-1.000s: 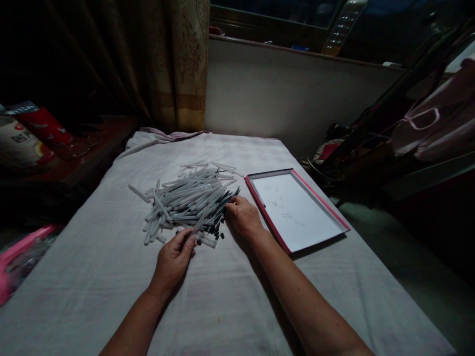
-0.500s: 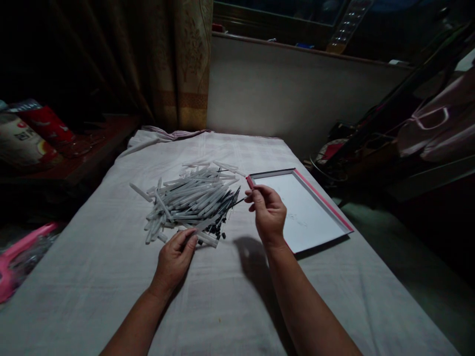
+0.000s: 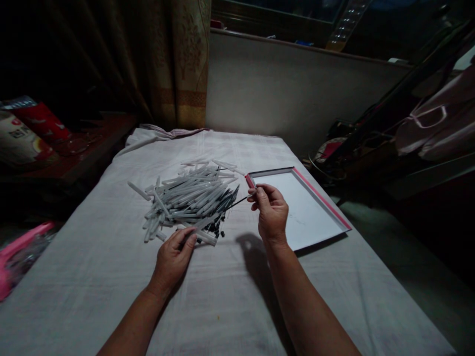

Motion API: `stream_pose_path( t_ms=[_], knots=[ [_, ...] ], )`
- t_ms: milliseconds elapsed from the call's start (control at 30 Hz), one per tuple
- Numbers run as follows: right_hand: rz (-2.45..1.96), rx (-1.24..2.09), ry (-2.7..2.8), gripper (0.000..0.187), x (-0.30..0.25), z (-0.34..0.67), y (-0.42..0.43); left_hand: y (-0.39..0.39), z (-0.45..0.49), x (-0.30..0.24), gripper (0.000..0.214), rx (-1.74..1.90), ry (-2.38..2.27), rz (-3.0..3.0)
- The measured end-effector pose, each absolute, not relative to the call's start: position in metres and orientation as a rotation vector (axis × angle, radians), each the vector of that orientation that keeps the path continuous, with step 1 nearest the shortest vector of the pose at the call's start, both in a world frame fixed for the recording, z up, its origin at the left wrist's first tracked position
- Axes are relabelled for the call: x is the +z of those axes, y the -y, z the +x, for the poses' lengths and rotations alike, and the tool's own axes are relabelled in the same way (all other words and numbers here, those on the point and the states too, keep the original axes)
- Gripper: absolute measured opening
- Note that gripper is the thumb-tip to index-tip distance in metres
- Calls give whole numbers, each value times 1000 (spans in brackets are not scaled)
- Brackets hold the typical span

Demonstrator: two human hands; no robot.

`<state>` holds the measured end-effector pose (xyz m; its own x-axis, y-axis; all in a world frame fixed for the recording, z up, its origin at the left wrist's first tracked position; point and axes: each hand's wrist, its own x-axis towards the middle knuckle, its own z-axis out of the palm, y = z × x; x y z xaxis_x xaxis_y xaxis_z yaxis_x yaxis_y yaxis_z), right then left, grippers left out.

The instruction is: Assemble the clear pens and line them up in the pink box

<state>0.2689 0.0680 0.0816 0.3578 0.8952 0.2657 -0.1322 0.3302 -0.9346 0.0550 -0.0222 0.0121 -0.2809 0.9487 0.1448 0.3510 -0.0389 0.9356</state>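
My left hand is closed with thumb and fingertips on a translucent pen barrel, which points up and to the right over the pile. My right hand pinches the end of a thin black pen refill. The refill slants down-left toward the barrel's far end; whether its tip is inside cannot be made out. Under and beyond my left hand lies a heap of greyish-white pen barrels with dark tips at its right side. Small black pen parts are scattered at the heap's near right.
A shallow white box lid with pink and dark edges lies right of the heap, partly behind my right hand. White cloth covers the table. A pink-handled item is at the left, and a dark red side table stands beyond it.
My right hand has shifted slightly right, away from the left hand, and a longer stretch of the black refill shows. My left hand keeps its hold on the barrel. The view has tilted slightly.
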Motion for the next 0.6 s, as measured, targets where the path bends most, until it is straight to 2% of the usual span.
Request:
stream_pose_path(
  t_ms=[400,500,600],
  knots=[
    [-1096,1101,1216,31,53,244,-53,26,52,3,34,1334,-1747,1847],
    [-1082,1036,1453,29,42,236,-45,28,51,5,36,1336,-1787,2010],
    [-1059,842,1735,35,37,235,-40,28,51,4,37,1305,-1838,2120]
  ],
)
